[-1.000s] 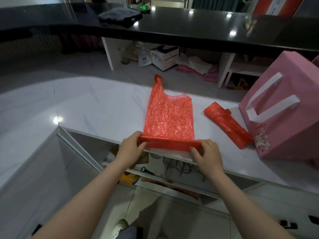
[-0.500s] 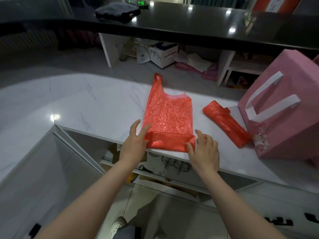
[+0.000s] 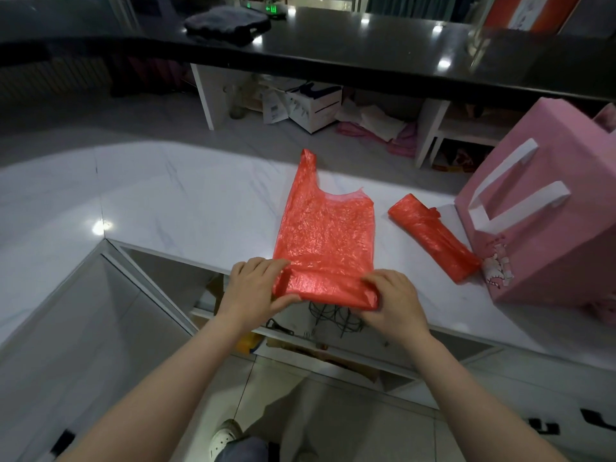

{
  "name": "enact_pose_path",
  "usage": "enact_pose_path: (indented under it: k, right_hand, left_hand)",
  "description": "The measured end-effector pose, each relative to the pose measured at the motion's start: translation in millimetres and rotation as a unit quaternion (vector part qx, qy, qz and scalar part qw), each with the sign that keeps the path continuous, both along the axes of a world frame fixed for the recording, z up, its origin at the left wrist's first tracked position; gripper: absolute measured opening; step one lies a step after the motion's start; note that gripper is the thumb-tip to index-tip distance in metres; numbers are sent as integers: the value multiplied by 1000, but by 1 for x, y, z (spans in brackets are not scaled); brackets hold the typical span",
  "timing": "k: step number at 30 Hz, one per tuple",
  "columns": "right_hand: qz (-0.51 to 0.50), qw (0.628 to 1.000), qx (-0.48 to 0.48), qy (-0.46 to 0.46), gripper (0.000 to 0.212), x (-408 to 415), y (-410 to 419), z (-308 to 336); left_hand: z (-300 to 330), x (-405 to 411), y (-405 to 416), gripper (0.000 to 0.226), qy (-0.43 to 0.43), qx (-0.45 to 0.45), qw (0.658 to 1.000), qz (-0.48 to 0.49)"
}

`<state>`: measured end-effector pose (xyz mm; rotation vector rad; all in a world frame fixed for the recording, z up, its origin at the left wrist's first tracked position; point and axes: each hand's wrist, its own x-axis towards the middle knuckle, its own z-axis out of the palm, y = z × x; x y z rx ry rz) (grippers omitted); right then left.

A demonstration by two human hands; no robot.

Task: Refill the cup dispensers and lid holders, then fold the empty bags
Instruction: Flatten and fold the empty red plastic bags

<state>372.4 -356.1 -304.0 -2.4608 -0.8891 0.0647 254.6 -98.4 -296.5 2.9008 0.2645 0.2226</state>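
Note:
A red plastic bag [image 3: 328,235] lies flat on the white marble counter [image 3: 186,208], its handle end pointing away from me. Its near end is folded into a thick band at the counter's front edge. My left hand [image 3: 256,288] pinches the band's left end, thumb under and fingers on top. The band's right end is gripped the same way by my right hand [image 3: 395,303]. A second red bag [image 3: 433,236], rolled into a tight bundle, lies to the right.
A pink paper gift bag [image 3: 546,228] with white handles stands at the right, close to the rolled bag. A raised black countertop [image 3: 333,45] runs along the back with a dark cloth [image 3: 226,25] on it. Open shelves with cables sit below the counter edge.
My hands pressed the first fold flat, fingers spread, half a second ago. Now both hands grip the folded end again and turn it over into a thicker band.

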Motion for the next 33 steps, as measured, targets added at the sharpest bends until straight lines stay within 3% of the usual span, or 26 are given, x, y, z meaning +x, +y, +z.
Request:
enact_pose_path:
  k: [3, 6, 9, 12, 16, 18, 20, 22, 25, 28, 30, 33]
  right_hand:
    - [-27, 996, 86, 25, 28, -1, -5, 1]
    - [-84, 986, 126, 63, 4, 1, -2, 1]
    - [-147, 983, 108, 22, 15, 2, 5, -3]
    - [-196, 978, 66, -27, 26, 3, 11, -3]
    - [-214, 975, 50, -17, 28, 5, 15, -1]
    - [-203, 977, 56, -9, 43, 3, 15, -2]
    - [-169, 984, 46, -20, 51, 1, 13, -2]
    - [-104, 994, -26, -36, 47, 0, 10, -5]
    - [-28, 988, -141, -48, 66, 2, 5, -5]
    - [10, 982, -180, -55, 81, 2, 4, -7]
    - [22, 989, -139, -48, 73, 1, 1, -5]
    - [11, 1000, -15, -14, 56, 1, -4, 1]
  left_hand:
    - [3, -6, 7, 83, 19, -25, 999, -14]
    - [8, -7, 7, 52, -14, -138, 990, 19]
    - [17, 0, 8, 20, -36, -324, 939, 109]
    - [18, 5, 5, 21, -18, -401, 905, 141]
    - [20, 13, -3, 25, 2, -320, 931, 174]
    - [19, 18, -5, 30, 5, -258, 945, 201]
    - [19, 22, -8, 40, 1, -225, 951, 210]
    - [17, 23, -10, 50, -1, -200, 958, 203]
    - [11, 19, -11, 52, -57, -133, 978, 152]
    - [6, 13, -9, 40, -74, -87, 993, 29]
    - [1, 6, -4, 45, -32, -105, 994, -19]
    - [1, -5, 8, 71, 14, -148, 988, -46]
